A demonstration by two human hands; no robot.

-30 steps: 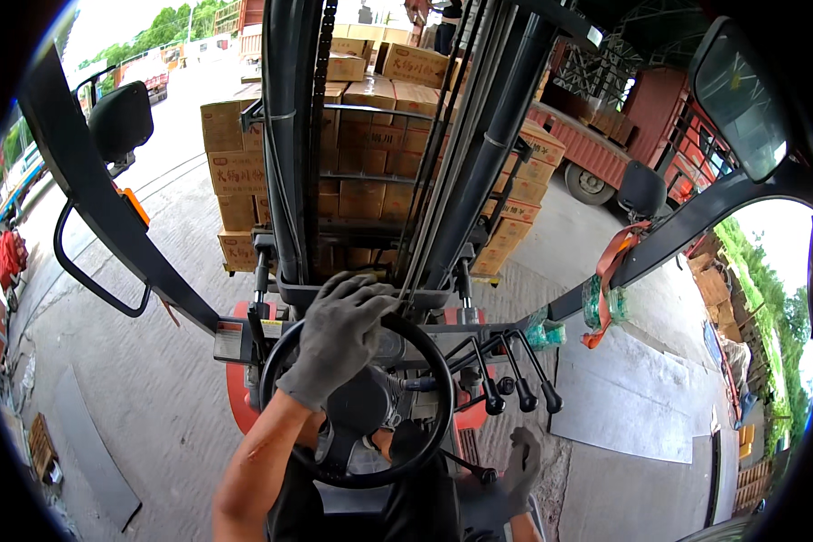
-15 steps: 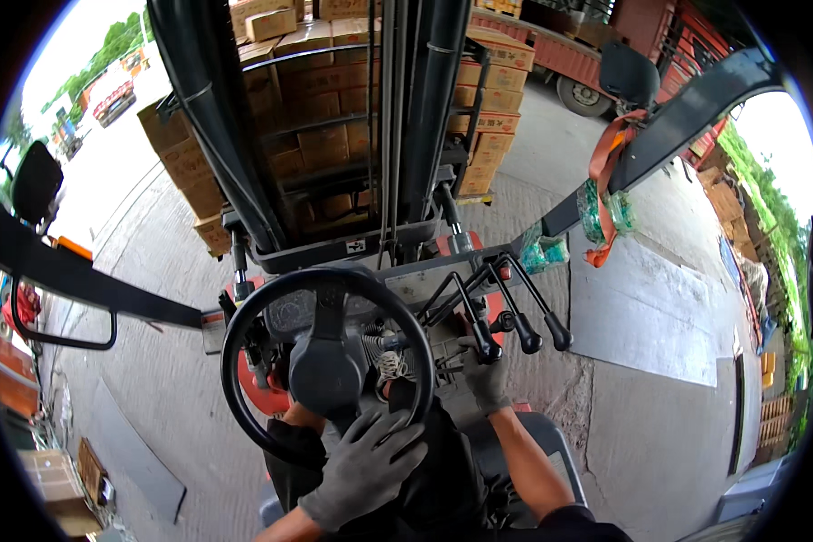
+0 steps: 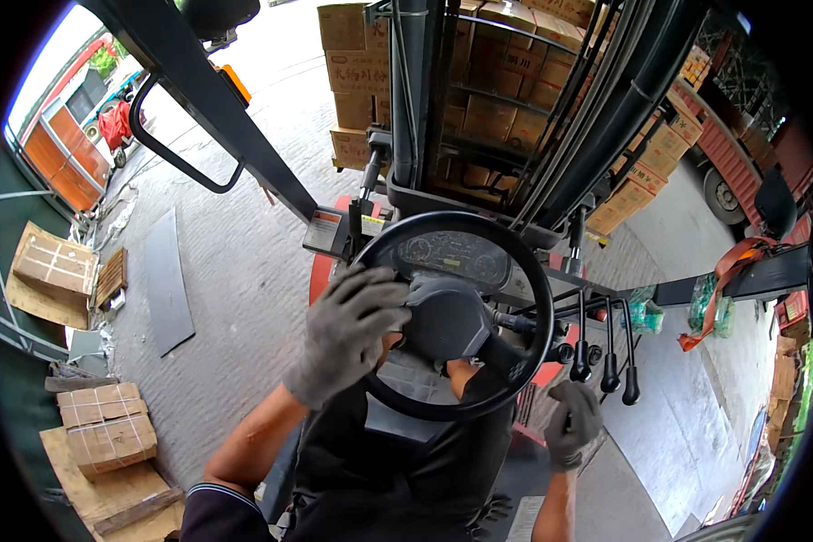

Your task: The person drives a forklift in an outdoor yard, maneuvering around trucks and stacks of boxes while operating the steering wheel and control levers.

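left hand (image 3: 348, 330) on steering wheel (image 3: 515, 271); cardboard boxes (image 3: 479, 99) shut, stacked ahead

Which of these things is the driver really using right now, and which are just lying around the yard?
In use:
- left hand on the steering wheel
- right hand just below the black control levers
- stacked cartons beyond the mast

Lying about:
- taped boxes on the ground, left
- dark flat sheet
- truck, right
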